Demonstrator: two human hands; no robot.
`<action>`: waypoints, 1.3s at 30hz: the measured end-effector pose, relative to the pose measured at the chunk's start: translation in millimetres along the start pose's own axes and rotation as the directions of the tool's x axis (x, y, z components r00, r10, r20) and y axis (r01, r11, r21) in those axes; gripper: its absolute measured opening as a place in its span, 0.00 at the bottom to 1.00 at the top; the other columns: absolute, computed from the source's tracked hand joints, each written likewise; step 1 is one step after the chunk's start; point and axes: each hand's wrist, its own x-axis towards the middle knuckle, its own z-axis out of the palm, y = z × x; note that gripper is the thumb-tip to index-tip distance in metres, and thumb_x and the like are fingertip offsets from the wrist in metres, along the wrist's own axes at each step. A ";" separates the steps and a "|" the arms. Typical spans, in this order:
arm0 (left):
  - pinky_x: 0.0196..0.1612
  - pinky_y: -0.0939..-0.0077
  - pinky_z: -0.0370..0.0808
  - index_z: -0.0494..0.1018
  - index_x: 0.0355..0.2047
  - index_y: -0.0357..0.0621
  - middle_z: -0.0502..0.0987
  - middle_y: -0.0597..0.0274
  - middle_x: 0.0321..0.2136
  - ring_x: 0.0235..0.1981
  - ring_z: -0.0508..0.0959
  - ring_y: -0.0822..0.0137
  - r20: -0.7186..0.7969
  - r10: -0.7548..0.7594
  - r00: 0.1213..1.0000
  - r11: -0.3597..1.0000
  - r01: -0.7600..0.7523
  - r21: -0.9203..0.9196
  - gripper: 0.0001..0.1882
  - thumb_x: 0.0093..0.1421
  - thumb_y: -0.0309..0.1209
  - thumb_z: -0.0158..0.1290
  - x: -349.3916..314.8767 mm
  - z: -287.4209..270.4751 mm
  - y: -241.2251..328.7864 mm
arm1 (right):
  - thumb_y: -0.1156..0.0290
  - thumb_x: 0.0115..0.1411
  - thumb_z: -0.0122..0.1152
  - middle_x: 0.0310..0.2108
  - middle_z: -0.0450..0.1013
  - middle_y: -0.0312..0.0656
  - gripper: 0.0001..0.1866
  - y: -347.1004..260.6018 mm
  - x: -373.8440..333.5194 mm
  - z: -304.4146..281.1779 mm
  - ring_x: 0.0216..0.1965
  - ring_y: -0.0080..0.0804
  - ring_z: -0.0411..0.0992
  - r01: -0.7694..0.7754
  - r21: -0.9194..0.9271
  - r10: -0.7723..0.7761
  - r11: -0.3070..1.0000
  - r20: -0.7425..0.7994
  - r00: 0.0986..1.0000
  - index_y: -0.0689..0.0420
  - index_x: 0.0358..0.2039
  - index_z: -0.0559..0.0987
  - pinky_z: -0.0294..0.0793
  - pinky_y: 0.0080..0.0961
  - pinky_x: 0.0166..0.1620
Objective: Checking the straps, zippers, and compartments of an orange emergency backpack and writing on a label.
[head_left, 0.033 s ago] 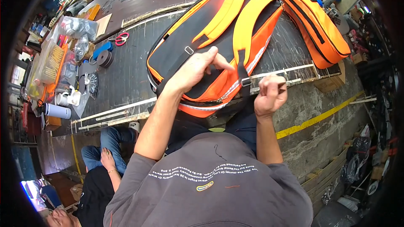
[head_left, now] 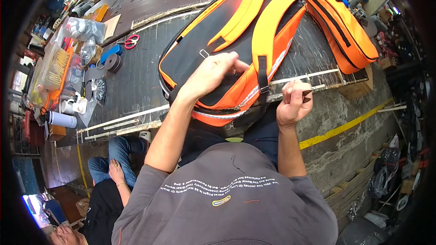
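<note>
A black and orange backpack lies with its two orange shoulder straps facing up. Over its near part is my left hand, the fingers curled in by the orange side edge; what they pinch, if anything, is hidden. My right hand is closed just off the table's near edge, to the right of the backpack. From it stick the two dark pointed tips of small snips. Between the hands hangs a black strap end with a buckle. A metal ring buckle rests on the black panel.
Another orange bag lies at the right end of the table. To the left are red-handled scissors, a dark tape roll, a white cup and clear plastic boxes. Another person sits at lower left.
My right hand has shifted slightly right and turned, bringing the snips' tips into view. My left fingers have curled in, and the strap end with the buckle has swung a little.
</note>
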 end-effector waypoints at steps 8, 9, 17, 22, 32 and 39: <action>0.44 0.61 0.82 0.86 0.49 0.46 0.82 0.60 0.35 0.37 0.84 0.56 -0.218 0.294 0.931 0.682 -0.045 0.730 0.21 0.60 0.43 0.71 6.1 38.6 -9.6 | 0.75 0.75 0.66 0.28 0.72 0.24 0.06 -5.5 4.9 16.7 0.29 0.09 0.63 -0.146 -0.326 0.204 0.934 0.151 0.967 0.60 0.37 0.80 0.63 0.16 0.32; 0.42 0.62 0.82 0.86 0.48 0.45 0.82 0.62 0.34 0.35 0.84 0.59 -0.261 0.277 0.925 0.719 -0.019 0.695 0.19 0.62 0.42 0.70 7.9 42.0 -12.2 | 0.74 0.75 0.66 0.28 0.72 0.24 0.06 -2.3 2.2 17.2 0.29 0.09 0.63 -0.188 -0.337 0.251 0.922 0.152 0.956 0.60 0.38 0.81 0.63 0.16 0.31; 0.30 0.81 0.72 0.81 0.41 0.43 0.77 0.70 0.30 0.25 0.75 0.78 -0.456 -0.061 0.888 0.940 -0.102 -0.325 0.14 0.78 0.40 0.56 10.0 2.1 -21.5 | 0.71 0.77 0.66 0.33 0.76 0.27 0.07 20.0 -23.8 2.2 0.32 0.10 0.67 -0.386 -0.394 0.474 0.834 0.153 0.867 0.63 0.46 0.83 0.67 0.15 0.35; 0.30 0.75 0.72 0.81 0.33 0.42 0.79 0.67 0.28 0.23 0.76 0.72 -0.514 0.052 0.856 0.900 -0.263 -0.348 0.17 0.77 0.40 0.57 -8.0 -54.4 -14.7 | 0.68 0.81 0.56 0.42 0.73 0.34 0.20 20.2 -15.1 -6.2 0.38 0.16 0.69 -0.312 -0.328 0.362 0.892 0.105 0.926 0.63 0.66 0.70 0.67 0.16 0.42; 0.51 0.55 0.84 0.90 0.44 0.48 0.87 0.55 0.43 0.47 0.87 0.50 -0.401 0.188 0.897 0.566 0.235 0.790 0.13 0.65 0.39 0.67 37.5 -42.4 -34.1 | 0.70 0.82 0.51 0.53 0.74 0.46 0.20 13.9 10.6 20.6 0.53 0.26 0.68 -0.233 -0.328 0.299 0.915 0.167 0.940 0.65 0.67 0.65 0.65 0.26 0.56; 0.51 0.51 0.85 0.87 0.39 0.43 0.86 0.51 0.41 0.46 0.87 0.47 -0.478 0.173 0.861 0.537 0.325 0.779 0.10 0.66 0.36 0.64 65.5 -36.3 -58.7 | 0.70 0.77 0.62 0.45 0.81 0.46 0.19 14.9 32.5 56.4 0.45 0.30 0.78 -0.123 -0.456 0.260 0.881 0.252 0.932 0.64 0.62 0.74 0.78 0.33 0.52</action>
